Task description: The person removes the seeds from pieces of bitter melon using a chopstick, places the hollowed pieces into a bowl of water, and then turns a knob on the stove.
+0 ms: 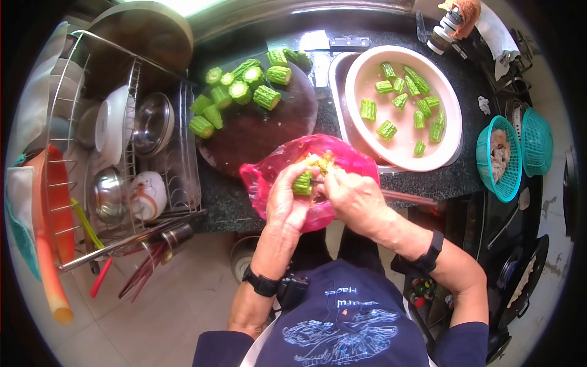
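A green ridged gourd piece (301,183) is gripped in my left hand (286,194), over a pink plastic bag (269,160) at the counter's front edge. Beside it my right hand (354,199) is closed around a thin tool whose pinkish shaft (406,197) sticks out to the right; its tip is hidden at the gourd piece. Yellowish pulp (321,162) shows at the fingertips and in the bag. Behind the bag, several cut gourd pieces (239,92) lie on a round dark board (269,125). More pieces (386,129) sit in water in a white basin (453,110).
On the left stands a wire dish rack (131,79) with bowls and plates. A teal basket (483,160) holding pale food is at the right, near a second teal basket (538,144). A bottle (441,38) stands at the back right. The basin rests over a sink (338,85).
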Action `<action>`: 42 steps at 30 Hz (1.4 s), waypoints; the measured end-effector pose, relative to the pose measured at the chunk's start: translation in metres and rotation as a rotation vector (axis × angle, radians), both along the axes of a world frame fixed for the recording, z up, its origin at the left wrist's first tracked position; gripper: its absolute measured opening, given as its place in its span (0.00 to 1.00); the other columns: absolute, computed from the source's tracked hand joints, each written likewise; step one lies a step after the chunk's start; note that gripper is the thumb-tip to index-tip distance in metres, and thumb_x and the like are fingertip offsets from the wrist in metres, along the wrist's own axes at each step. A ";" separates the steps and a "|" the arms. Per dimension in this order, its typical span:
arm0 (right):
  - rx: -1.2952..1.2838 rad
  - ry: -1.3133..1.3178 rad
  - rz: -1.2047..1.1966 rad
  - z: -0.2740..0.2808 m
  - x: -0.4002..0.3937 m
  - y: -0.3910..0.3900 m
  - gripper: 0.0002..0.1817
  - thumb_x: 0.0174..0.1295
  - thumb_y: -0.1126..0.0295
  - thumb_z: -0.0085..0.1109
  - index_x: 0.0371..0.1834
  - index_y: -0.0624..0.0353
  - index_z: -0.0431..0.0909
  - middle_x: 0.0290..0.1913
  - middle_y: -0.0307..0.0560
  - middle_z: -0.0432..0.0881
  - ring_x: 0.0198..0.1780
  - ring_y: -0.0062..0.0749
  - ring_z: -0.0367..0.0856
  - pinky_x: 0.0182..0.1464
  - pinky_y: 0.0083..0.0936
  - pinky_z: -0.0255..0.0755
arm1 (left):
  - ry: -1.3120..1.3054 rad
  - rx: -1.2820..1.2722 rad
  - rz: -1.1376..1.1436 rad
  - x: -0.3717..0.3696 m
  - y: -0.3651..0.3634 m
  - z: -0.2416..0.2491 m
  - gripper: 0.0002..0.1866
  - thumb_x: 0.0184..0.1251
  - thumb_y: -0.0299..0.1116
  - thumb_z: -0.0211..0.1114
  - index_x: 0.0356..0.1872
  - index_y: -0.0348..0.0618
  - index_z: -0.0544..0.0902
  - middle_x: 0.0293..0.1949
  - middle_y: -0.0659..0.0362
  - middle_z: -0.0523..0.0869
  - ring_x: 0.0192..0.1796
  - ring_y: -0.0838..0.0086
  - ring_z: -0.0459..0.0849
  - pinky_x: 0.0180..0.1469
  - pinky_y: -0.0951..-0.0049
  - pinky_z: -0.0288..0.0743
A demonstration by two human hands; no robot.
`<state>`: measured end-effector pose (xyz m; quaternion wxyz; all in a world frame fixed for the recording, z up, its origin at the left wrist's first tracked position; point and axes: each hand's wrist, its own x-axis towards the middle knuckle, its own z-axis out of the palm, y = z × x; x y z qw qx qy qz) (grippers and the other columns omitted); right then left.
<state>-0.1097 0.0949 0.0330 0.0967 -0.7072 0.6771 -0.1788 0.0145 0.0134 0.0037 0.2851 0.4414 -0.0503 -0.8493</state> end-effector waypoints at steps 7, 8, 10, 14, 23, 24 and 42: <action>0.187 -0.663 0.085 -0.009 -0.006 -0.001 0.16 0.63 0.70 0.45 0.17 0.62 0.70 0.14 0.49 0.73 0.16 0.40 0.73 0.20 0.34 0.65 | 0.010 -0.200 -0.052 -0.005 0.011 0.000 0.07 0.56 0.20 0.60 0.36 0.38 0.75 0.31 0.55 0.82 0.34 0.68 0.83 0.44 0.65 0.79; 0.189 -0.664 0.083 -0.006 -0.009 -0.001 0.16 0.63 0.70 0.45 0.17 0.62 0.70 0.14 0.49 0.73 0.16 0.40 0.73 0.20 0.34 0.65 | 0.013 -0.227 -0.083 -0.006 0.011 0.006 0.07 0.56 0.20 0.59 0.36 0.39 0.75 0.31 0.56 0.82 0.34 0.68 0.83 0.47 0.63 0.79; 0.658 -1.309 -0.162 0.021 -0.014 -0.007 0.21 0.68 0.63 0.44 0.16 0.59 0.69 0.12 0.36 0.68 0.12 0.23 0.65 0.16 0.22 0.57 | 0.034 -0.234 -0.088 -0.008 0.007 0.011 0.08 0.56 0.20 0.59 0.37 0.41 0.74 0.29 0.58 0.81 0.32 0.70 0.83 0.45 0.63 0.80; 0.998 -1.636 -0.190 0.008 -0.030 0.005 0.20 0.69 0.55 0.45 0.19 0.51 0.66 0.15 0.27 0.60 0.15 0.10 0.53 0.15 0.12 0.45 | 0.161 -0.001 0.046 -0.005 -0.006 0.008 0.03 0.59 0.23 0.61 0.32 0.44 0.76 0.27 0.61 0.80 0.31 0.75 0.81 0.43 0.67 0.80; 0.860 -1.791 -0.392 0.018 -0.031 0.013 0.18 0.68 0.55 0.47 0.29 0.58 0.74 0.18 0.28 0.64 0.15 0.09 0.52 0.16 0.10 0.46 | 0.010 0.060 0.071 0.009 -0.014 0.010 0.04 0.62 0.31 0.63 0.33 0.44 0.78 0.28 0.61 0.81 0.33 0.74 0.81 0.40 0.67 0.81; 0.799 -1.838 -0.444 0.019 -0.031 0.011 0.18 0.68 0.56 0.48 0.32 0.60 0.76 0.19 0.28 0.65 0.16 0.09 0.52 0.17 0.10 0.46 | 0.008 0.025 0.012 0.010 -0.013 0.011 0.04 0.62 0.31 0.62 0.33 0.43 0.78 0.29 0.61 0.81 0.34 0.74 0.81 0.40 0.66 0.81; 0.073 -0.455 -0.294 -0.018 -0.011 -0.008 0.07 0.51 0.72 0.55 0.29 0.66 0.75 0.24 0.61 0.78 0.30 0.54 0.79 0.35 0.41 0.71 | 0.257 0.088 0.058 0.022 -0.005 0.015 0.14 0.67 0.33 0.56 0.50 0.36 0.73 0.49 0.48 0.78 0.53 0.60 0.78 0.57 0.60 0.74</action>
